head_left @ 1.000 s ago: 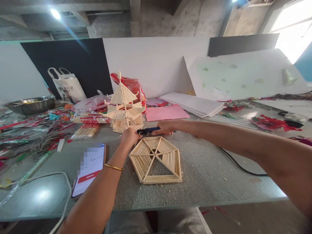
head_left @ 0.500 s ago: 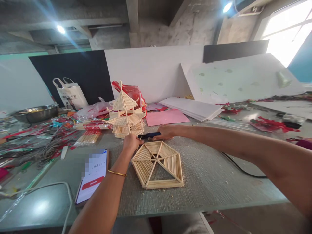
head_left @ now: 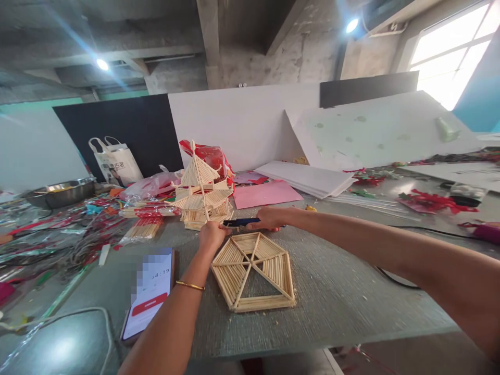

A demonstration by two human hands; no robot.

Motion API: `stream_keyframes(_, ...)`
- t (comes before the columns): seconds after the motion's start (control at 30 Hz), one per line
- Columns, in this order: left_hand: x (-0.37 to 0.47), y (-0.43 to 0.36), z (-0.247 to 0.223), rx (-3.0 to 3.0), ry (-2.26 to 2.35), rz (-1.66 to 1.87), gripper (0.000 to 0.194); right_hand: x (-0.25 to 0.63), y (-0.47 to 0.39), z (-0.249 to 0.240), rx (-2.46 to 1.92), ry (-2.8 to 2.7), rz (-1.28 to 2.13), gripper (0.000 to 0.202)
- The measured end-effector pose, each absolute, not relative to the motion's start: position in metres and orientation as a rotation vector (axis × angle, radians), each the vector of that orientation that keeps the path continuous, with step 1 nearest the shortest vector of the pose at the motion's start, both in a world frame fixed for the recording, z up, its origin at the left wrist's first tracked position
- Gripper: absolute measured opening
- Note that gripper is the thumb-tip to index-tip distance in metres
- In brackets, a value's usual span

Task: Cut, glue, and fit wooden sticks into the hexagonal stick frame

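Observation:
A flat hexagonal panel of thin wooden sticks (head_left: 253, 271) lies on the grey table (head_left: 344, 302) in front of me. My left hand (head_left: 211, 235), with a gold bangle on its wrist, rests closed at the panel's far left corner. My right hand (head_left: 269, 219) grips a dark blue tool (head_left: 239, 222) that points left toward the left hand, just beyond the panel's far edge. Behind both hands stands a tiered pagoda model of wooden sticks (head_left: 201, 190).
A phone (head_left: 150, 291) with a lit screen lies left of my left forearm. Stick bundles (head_left: 142, 228), red scraps and plastic bags crowd the left. A pink sheet (head_left: 265, 194), white boards (head_left: 312, 177) and a black cable (head_left: 394, 278) lie to the right.
The camera has tilted upward, so everything sits lower in the frame. Both hands stay at the panel's far edge with the tool between them; the phone's timer has advanced.

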State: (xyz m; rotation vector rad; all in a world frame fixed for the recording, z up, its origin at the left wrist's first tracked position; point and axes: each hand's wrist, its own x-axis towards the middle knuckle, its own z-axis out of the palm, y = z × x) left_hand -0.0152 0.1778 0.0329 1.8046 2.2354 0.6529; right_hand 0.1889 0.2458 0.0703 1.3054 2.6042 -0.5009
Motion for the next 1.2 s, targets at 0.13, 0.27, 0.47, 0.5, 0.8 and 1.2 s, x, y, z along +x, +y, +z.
stream_keyframes(0.13,-0.014,0.180,0.033,1.821,2.237,0.618,0.024,0.186,0.246,0.069,1.292,2.617,-0.500,0.067)
stream_keyframes(0.27,-0.017,0.184,0.035,1.849,2.231,0.560,0.024,0.183,0.240,0.074,1.344,2.594,-0.470,0.066)
stream_keyframes(0.47,-0.019,0.184,0.039,1.906,2.197,0.519,0.025,0.181,0.241,0.072,1.344,2.593,-0.373,0.068)
stream_keyframes(0.5,-0.019,0.184,0.039,1.914,2.193,0.521,0.024,0.181,0.242,0.070,1.353,2.618,-0.322,0.069)
stream_keyframes(0.8,-0.028,0.177,0.041,1.895,2.113,0.600,0.013,0.184,0.240,0.070,1.304,2.623,-0.373,0.070)
stream_keyframes(1.2,-0.013,0.161,0.054,1.585,1.505,1.149,0.034,0.240,0.178,0.080,1.858,2.577,-0.651,0.073)
